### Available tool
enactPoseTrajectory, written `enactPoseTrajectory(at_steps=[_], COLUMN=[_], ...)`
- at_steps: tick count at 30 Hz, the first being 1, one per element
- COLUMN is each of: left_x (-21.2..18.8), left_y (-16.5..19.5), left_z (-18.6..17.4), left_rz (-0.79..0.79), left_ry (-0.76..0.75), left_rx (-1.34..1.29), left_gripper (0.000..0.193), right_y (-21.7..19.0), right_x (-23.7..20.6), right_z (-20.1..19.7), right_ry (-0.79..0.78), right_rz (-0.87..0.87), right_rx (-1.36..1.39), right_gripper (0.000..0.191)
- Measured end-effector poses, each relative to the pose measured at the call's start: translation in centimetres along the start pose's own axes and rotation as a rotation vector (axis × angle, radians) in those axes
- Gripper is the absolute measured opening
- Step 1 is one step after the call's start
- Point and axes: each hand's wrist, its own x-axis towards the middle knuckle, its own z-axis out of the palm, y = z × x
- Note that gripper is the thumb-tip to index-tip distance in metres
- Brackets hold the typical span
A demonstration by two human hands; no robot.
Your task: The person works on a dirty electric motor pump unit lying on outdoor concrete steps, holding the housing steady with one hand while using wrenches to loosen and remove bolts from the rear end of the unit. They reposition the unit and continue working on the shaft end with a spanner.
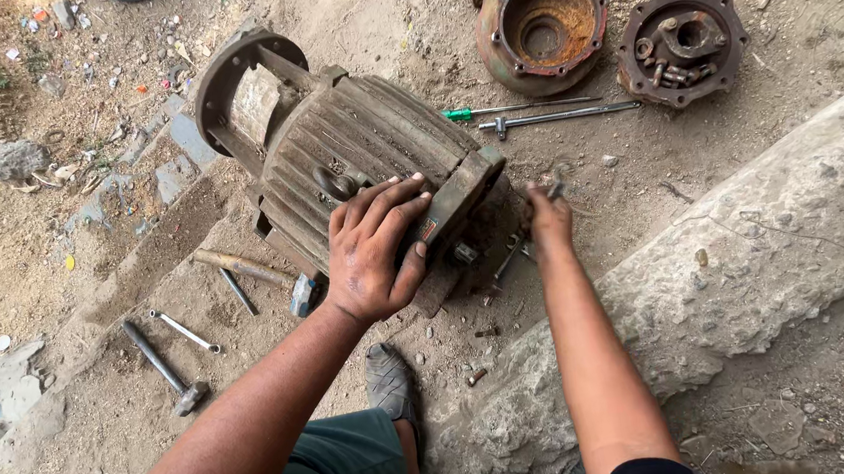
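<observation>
Rusty, grease-dark cast iron makes up the motor (pixel 355 152), a ribbed body lying on its side on the dirt ground (pixel 85 414), its round flange end pointing away from the person and its near end facing the knees. The left hand (pixel 375 253) lies flat on top of the motor's near end, fingers spread wide over the ribs and the end rim, pressing rather than clamping. The right hand (pixel 548 219) is just right of the motor's near end, fingers pinched together on a small metal piece; what that piece is cannot be made out.

Beyond the motor to the right lie a green-handled screwdriver (pixel 517 108) and a T-bar wrench (pixel 558 116), side by side. Farther right of these sits a rusty pump housing (pixel 541 22), open side up, and next to it a dark round cover (pixel 680 43) with loose bolts resting in it. Left of the motor, near its base, a wooden-handled tool (pixel 242 267) and a thin rod (pixel 238 291) rest on the ground; farther left lie a hammer (pixel 163 366) and a small wrench (pixel 185 332). Below the motor a sandalled foot (pixel 389 380) shows, with a loose bolt (pixel 476 375) just right of it. A rough concrete slab (pixel 744 252) runs along the motor's right.
</observation>
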Motion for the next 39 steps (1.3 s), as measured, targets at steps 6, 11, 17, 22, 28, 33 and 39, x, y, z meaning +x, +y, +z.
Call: enactPoseTrajectory(at_steps=[6, 11, 17, 22, 28, 33, 39], left_x=[0.0, 0.0, -0.1, 0.1, -0.1, 0.1, 0.0], left_y=[0.0, 0.0, -0.1, -0.2, -0.1, -0.1, 0.0], left_z=[0.1, 0.2, 0.2, 0.1, 0.3, 0.2, 0.0], left_rz=[-0.01, 0.003, -0.003, 0.0, -0.011, 0.006, -0.007], left_ry=[0.006, 0.013, 0.005, 0.003, -0.006, 0.007, 0.005], left_rx=[-0.005, 0.023, 0.009, 0.011, 0.015, 0.025, 0.004], left_gripper=[0.053, 0.053, 0.054, 0.054, 0.054, 0.053, 0.054], right_y=[0.5, 0.1, 1.7, 2.8, 1.8, 2.0, 2.7], right_x=[-1.7, -1.5, -0.2, -0.8, -1.0, 0.1, 0.9], right_z=[4.1, 4.8, 4.7, 5.5, 4.8, 4.5, 4.1], right_ry=[0.0, 0.009, -0.016, 0.025, 0.049, 0.021, 0.098], right_rz=[-0.075, -0.041, -0.227, -0.433, -0.184, -0.31, -0.235], right_rx=[-0.09, -0.018, 0.001, 0.066, -0.162, 0.05, -0.295], right_gripper=[0.029, 0.025, 0.021, 0.024, 0.025, 0.026, 0.031])
